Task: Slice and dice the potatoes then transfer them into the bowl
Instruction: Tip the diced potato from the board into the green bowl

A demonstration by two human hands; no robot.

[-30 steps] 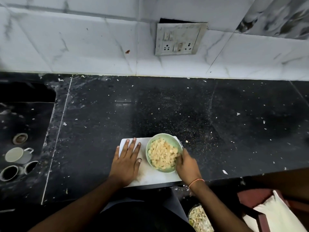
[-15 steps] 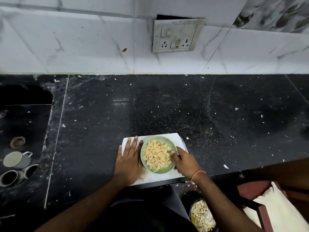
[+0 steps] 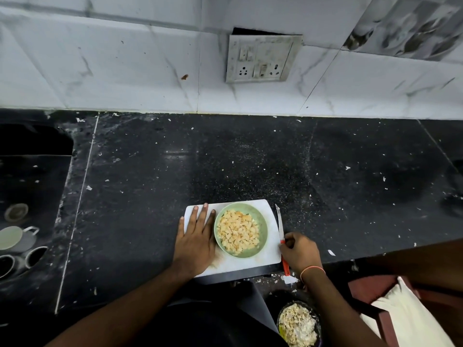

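Note:
A pale green bowl point(image 3: 261, 222) full of diced potato pieces point(image 3: 237, 231) stands on a white cutting board point(image 3: 271, 256) at the counter's front edge. My left hand point(image 3: 195, 240) lies flat on the board's left part, fingers straight, touching the bowl's left side. Just right of the board lies a knife point(image 3: 280, 227) with a red handle, blade pointing away from me. My right hand point(image 3: 299, 251) has its fingers curled round the knife's handle beside the board's right edge.
The black stone counter point(image 3: 250, 166) carries scattered white scraps. A sink point(image 3: 30, 196) at the left holds several cups point(image 3: 11, 237). Below the counter edge stands a dark bowl of peelings point(image 3: 298, 324). A cloth bag point(image 3: 406, 314) lies on a red seat at the right. A socket plate point(image 3: 261, 58) is on the tiled wall.
My right hand left the bowl's rim, moved right off the board and now grips the knife. The bowl sits more centred on the board. My left hand stayed flat.

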